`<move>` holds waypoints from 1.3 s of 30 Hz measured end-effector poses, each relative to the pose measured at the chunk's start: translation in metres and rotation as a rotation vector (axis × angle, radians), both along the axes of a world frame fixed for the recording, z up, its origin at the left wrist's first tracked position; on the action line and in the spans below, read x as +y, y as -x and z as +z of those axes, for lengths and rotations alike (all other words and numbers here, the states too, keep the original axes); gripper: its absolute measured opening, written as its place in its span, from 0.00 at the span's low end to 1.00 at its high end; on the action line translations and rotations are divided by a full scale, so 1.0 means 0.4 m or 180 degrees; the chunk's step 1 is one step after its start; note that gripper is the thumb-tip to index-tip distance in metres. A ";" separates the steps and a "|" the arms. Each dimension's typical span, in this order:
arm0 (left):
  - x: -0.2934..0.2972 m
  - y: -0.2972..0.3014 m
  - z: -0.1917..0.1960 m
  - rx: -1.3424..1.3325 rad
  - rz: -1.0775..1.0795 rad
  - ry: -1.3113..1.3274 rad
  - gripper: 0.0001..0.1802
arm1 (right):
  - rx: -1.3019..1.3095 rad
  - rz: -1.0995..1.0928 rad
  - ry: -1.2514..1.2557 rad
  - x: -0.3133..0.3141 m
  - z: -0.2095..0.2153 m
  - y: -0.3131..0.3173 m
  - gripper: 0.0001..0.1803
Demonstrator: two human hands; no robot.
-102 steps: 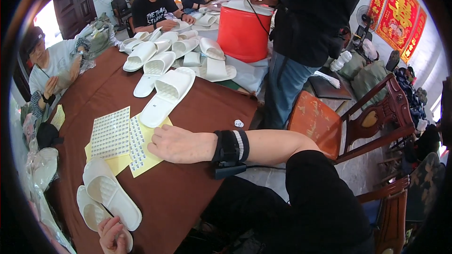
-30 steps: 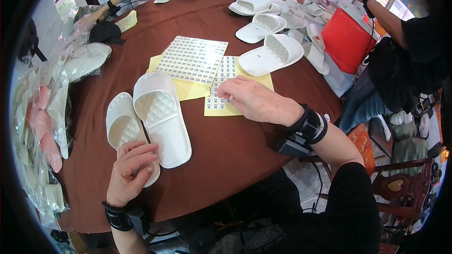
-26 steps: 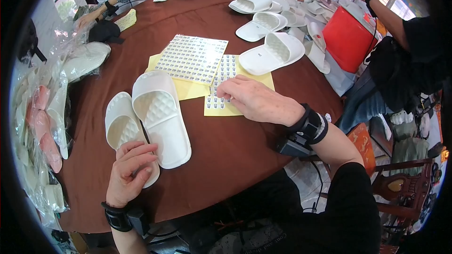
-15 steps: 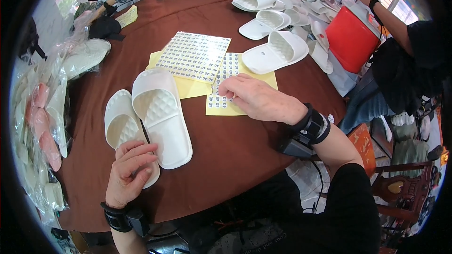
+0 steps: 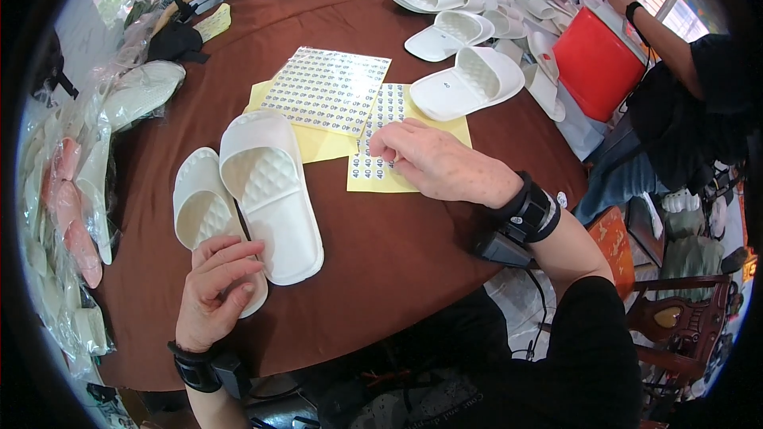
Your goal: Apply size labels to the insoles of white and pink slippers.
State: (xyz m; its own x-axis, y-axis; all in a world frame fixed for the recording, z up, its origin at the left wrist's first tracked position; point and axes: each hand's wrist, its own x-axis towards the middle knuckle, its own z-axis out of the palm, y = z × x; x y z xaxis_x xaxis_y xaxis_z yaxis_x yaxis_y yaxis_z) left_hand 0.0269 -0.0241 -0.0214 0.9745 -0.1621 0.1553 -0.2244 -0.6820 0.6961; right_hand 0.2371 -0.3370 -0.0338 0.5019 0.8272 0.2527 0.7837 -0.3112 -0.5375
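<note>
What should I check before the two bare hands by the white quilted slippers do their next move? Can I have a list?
1. Pair of white quilted slippers upright, toes away from the person: ok.
2. Bare left hand clear of the pair: not ok, its fingers are over the left slipper.
3. Yellow-backed white label sheet uncovered: not ok, the bare right hand hides part of it.
4. Label between the right hand's fingertips: cannot tell, too small and partly hidden.
5. Glossy white rectangular label sheet clear of both hands: ok.
</note>
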 end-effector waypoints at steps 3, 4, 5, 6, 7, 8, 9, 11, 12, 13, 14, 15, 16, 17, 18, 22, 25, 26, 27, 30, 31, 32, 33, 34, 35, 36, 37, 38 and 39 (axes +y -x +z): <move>0.000 0.001 0.001 0.0000 -0.0004 0.0031 0.16 | 0.0020 -0.0004 -0.0016 0.002 0.003 0.002 0.14; 0.000 0.001 0.001 0.0011 -0.0006 0.0029 0.16 | 0.0048 -0.0014 -0.0012 0.001 0.004 0.003 0.14; 0.000 0.001 0.001 0.0013 -0.0007 0.0034 0.16 | 0.0077 -0.0024 -0.0007 0.001 0.006 0.004 0.14; 0.000 0.001 0.001 0.0022 -0.0003 0.0053 0.16 | 0.0127 -0.0039 0.0035 0.000 0.008 0.005 0.12; 0.000 0.002 0.002 0.0016 -0.0005 0.0019 0.16 | 0.0177 -0.0054 0.0079 -0.001 0.009 0.005 0.10; 0.000 0.002 0.003 0.0018 -0.0001 0.0000 0.16 | 0.0210 -0.0031 0.0058 -0.001 0.009 0.005 0.08; 0.000 0.002 0.003 0.0018 0.0002 -0.0019 0.16 | 0.0222 -0.0069 0.0110 -0.001 0.009 0.005 0.08; 0.000 0.001 0.003 0.0012 -0.0005 -0.0022 0.15 | 0.0234 -0.0077 0.0099 0.000 0.007 0.004 0.08; 0.000 0.001 0.002 0.0013 -0.0004 -0.0009 0.15 | 0.0187 -0.0056 0.0089 0.000 0.006 0.004 0.08; 0.000 0.000 0.002 0.0009 -0.0008 -0.0022 0.15 | 0.0162 -0.0045 0.0094 0.001 0.006 0.003 0.08; 0.000 0.000 0.002 0.0008 -0.0008 -0.0020 0.15 | 0.0164 -0.0066 0.0148 0.001 0.005 0.002 0.08; 0.000 0.000 0.001 0.0011 -0.0003 -0.0003 0.15 | 0.0153 -0.0036 0.0134 0.001 0.006 0.002 0.08; 0.000 0.000 0.001 0.0009 -0.0009 -0.0023 0.15 | 0.0168 -0.0038 0.0169 0.000 0.007 0.002 0.08; 0.000 0.000 0.001 0.0010 -0.0010 -0.0027 0.15 | 0.0182 -0.0041 0.0205 -0.001 0.009 0.003 0.08; 0.000 0.000 0.001 0.0012 -0.0007 -0.0014 0.15 | 0.0189 -0.0048 0.0212 0.000 0.011 0.003 0.08; 0.001 0.000 0.000 0.0005 -0.0019 -0.0020 0.15 | 0.0219 -0.0098 0.0224 0.002 0.018 0.009 0.07; 0.002 0.000 0.000 0.0000 -0.0017 -0.0033 0.15 | 0.0288 -0.0144 0.0186 0.001 0.019 0.012 0.07; 0.002 0.001 0.000 -0.0002 -0.0018 -0.0033 0.15 | 0.0319 -0.0158 0.0169 0.000 0.018 0.012 0.08; 0.002 0.001 0.000 -0.0004 -0.0018 -0.0032 0.15 | 0.0350 -0.0166 0.0127 -0.001 0.016 0.012 0.08; 0.002 0.001 -0.002 -0.0008 -0.0002 0.0008 0.15 | 0.0364 -0.0165 0.0023 -0.004 0.007 0.008 0.09; 0.002 0.001 -0.002 -0.0016 -0.0008 -0.0006 0.15 | 0.0315 -0.0152 0.0003 -0.005 0.003 0.005 0.11; 0.003 0.001 -0.002 -0.0019 -0.0010 -0.0006 0.15 | 0.0253 -0.0140 -0.0030 -0.006 0.000 0.003 0.14; 0.003 0.001 -0.002 -0.0024 -0.0010 0.0003 0.15 | 0.0287 -0.0142 -0.0081 -0.007 -0.004 0.002 0.14; 0.004 0.001 -0.003 -0.0020 -0.0011 -0.0023 0.15 | 0.0309 -0.0144 -0.0144 -0.008 -0.007 0.000 0.15; 0.004 0.001 -0.003 -0.0020 -0.0010 -0.0040 0.15 | 0.0331 -0.0147 -0.0208 -0.009 -0.010 0.000 0.15; 0.005 0.001 -0.003 -0.0015 -0.0007 -0.0049 0.14 | 0.0360 -0.0138 -0.0224 -0.011 -0.012 -0.002 0.15; 0.005 0.001 -0.003 -0.0021 -0.0020 -0.0059 0.14 | 0.0389 -0.0129 -0.0241 -0.012 -0.014 -0.003 0.16; 0.006 0.001 -0.002 -0.0025 -0.0030 -0.0062 0.15 | 0.0405 -0.0109 -0.0288 -0.013 -0.014 -0.004 0.16; 0.006 0.000 -0.001 -0.0030 -0.0039 -0.0065 0.15 | 0.0479 -0.0128 -0.0285 -0.014 -0.014 -0.004 0.17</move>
State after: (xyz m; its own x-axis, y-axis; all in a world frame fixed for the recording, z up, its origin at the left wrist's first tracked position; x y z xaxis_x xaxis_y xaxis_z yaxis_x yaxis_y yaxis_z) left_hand 0.0267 -0.0219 -0.0219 0.9709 -0.1772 0.1610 -0.2393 -0.6933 0.6798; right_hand 0.2387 -0.3425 -0.0396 0.5717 0.7834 0.2439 0.6802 -0.2863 -0.6749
